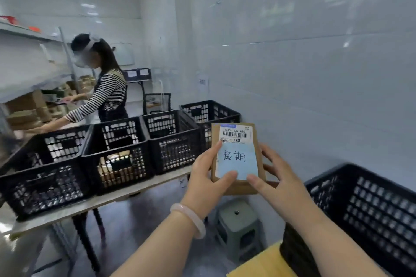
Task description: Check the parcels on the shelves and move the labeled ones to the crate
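Note:
I hold a small brown cardboard parcel (252, 129) up in front of me with both hands. It carries a white barcode label and a pale blue handwritten note (238, 159). My left hand (209, 177) grips its left edge, thumb on the note. My right hand (281, 177) holds the right edge, thumb on the note's lower corner. A black plastic crate (371, 213) stands at the lower right, below my right arm. Shelves (27, 87) with cardboard parcels are at the far left.
Several black crates (117, 153) sit in a row on a long table (94, 203). A person in a striped top reaches into the shelves at the left. A grey-green stool (236, 222) stands on the floor below the parcel. White tiled wall on the right.

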### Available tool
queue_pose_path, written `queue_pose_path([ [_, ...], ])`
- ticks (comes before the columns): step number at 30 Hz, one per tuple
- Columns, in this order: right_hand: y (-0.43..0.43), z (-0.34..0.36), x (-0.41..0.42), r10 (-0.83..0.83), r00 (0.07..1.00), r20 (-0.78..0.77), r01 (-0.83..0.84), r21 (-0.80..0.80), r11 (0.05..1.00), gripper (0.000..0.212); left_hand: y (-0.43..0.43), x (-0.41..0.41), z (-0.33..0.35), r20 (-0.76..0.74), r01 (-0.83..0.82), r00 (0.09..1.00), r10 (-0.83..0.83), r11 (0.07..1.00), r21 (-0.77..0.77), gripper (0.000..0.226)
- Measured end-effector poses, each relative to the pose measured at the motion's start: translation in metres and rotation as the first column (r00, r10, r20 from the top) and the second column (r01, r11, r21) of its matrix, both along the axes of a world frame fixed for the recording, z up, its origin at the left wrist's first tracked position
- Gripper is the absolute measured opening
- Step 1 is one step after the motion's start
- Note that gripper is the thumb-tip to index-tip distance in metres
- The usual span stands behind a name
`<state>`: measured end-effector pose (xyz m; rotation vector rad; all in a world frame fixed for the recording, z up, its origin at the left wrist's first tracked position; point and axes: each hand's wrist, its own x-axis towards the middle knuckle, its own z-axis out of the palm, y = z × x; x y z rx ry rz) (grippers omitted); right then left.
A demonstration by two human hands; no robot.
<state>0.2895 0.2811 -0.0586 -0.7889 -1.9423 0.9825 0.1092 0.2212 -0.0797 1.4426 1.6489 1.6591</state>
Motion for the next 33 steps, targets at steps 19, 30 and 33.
queue_pose_path([
  [19, 0.055, -0.046, 0.12, -0.7, 0.669, 0.249, 0.73, -0.043, 0.683, 0.077, 0.215, 0.125, -0.045, 0.017, 0.723, 0.675, -0.738, 0.656, -0.215, 0.068],
  [30, 0.146, -0.103, 0.216, -0.61, 0.568, 0.552, 0.775, -0.11, 0.622, 0.083, 0.318, 0.223, -0.12, 0.036, 0.633, 0.611, -0.791, 0.46, -0.623, 0.072],
  [33, 0.171, -0.127, 0.239, -0.519, 0.551, 0.653, 0.757, -0.13, 0.64, 0.084, 0.339, 0.242, -0.143, 0.093, 0.605, 0.593, -0.8, 0.367, -0.706, 0.07],
])
